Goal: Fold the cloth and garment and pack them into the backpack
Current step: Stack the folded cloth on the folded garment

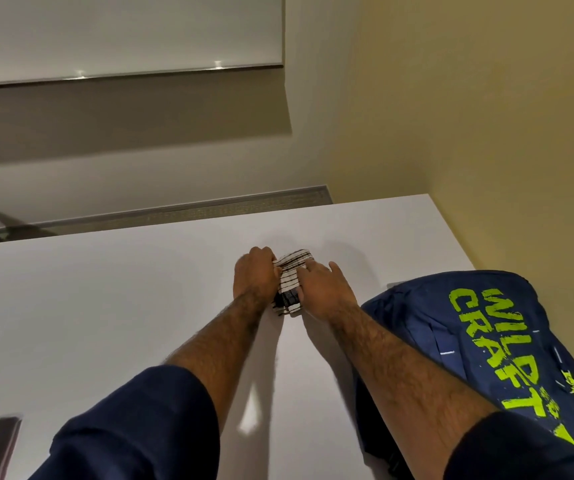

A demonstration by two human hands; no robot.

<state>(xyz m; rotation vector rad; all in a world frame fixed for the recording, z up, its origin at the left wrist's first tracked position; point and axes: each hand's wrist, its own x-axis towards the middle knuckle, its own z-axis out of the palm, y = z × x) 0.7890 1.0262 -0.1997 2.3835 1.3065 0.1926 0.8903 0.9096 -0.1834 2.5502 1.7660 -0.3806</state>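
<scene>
Striped cloth [289, 283] folded small on white table [105, 306]; left hand [254, 271] grips edge, right hand [323, 289] flat, pressing. Navy backpack [479, 341] beside, unpacked; garment unseen.

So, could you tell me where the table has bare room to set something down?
The white tabletop is bare left of the left hand, and beyond the black-and-white striped cloth. Crowded on the right: the navy backpack with lime lettering lies beside the right hand.
</scene>
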